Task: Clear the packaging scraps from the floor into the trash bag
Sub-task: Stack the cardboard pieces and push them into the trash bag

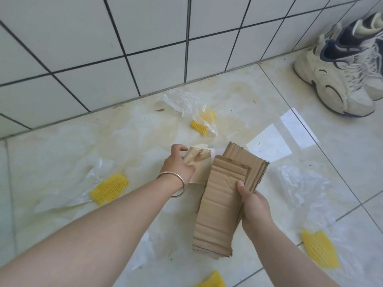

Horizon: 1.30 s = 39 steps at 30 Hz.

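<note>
Floor: glossy tile (145, 131) by the wall; we see scraps spread all over, no trash bag in view.
L hand (178, 164): arm stretched fwd, fingers pinching brown paper (196, 162), prob. gathering it onto the stack.
R hand (252, 204): thumb on top, clamping cardboard pieces (223, 195) w/ a firm hold, freeing the other hand.
Still down: yellow foam nets (109, 188), clear plastic (306, 189).

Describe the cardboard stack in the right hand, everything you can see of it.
The cardboard stack is a bundle of long brown corrugated strips, ribbed on the face, with torn, ragged ends. The pieces lie fanned rather than squared, the rear ones angled toward the wall. It is held lengthwise above the floor: the right hand grips its right edge, thumb on top. Crumpled brown paper, held by the left hand, meets its upper left.
</note>
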Each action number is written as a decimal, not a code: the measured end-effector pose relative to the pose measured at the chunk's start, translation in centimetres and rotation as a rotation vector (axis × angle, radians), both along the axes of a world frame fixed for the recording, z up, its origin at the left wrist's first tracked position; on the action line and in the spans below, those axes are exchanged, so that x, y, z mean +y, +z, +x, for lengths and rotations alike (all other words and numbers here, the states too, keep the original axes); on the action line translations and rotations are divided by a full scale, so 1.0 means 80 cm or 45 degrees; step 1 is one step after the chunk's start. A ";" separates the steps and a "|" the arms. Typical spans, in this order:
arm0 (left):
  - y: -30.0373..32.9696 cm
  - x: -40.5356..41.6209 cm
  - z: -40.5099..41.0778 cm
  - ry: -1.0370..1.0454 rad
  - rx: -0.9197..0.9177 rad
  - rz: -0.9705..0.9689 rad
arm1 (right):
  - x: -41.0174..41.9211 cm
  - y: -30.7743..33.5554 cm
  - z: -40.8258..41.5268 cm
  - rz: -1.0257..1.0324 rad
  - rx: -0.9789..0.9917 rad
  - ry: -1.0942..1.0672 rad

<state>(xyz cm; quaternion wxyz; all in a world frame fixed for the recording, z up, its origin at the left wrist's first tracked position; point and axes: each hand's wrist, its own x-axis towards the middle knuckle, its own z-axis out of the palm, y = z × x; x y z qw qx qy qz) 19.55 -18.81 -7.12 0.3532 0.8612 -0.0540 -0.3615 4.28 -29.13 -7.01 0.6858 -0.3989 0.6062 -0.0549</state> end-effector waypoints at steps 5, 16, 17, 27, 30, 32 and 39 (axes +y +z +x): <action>0.049 0.056 -0.025 0.029 0.082 -0.103 | 0.037 0.033 0.006 0.077 -0.223 0.112; 0.189 0.252 -0.082 0.463 0.052 -0.593 | 0.197 0.152 0.034 -0.013 -0.486 0.557; 0.198 0.271 -0.086 0.473 0.014 -0.591 | 0.215 0.165 0.036 -0.030 -0.511 0.615; 0.307 0.469 -0.143 0.679 -0.299 -0.710 | 0.421 0.296 0.037 -0.251 -0.745 1.017; 0.343 0.534 -0.160 0.717 -0.371 -0.743 | 0.484 0.329 0.033 -0.361 -0.770 1.091; 0.361 0.578 -0.167 0.727 -0.428 -0.758 | 0.523 0.345 0.032 -0.378 -0.820 1.193; 0.349 0.704 -0.189 0.845 -0.489 -0.408 | 0.634 0.345 0.020 -0.505 -0.683 1.494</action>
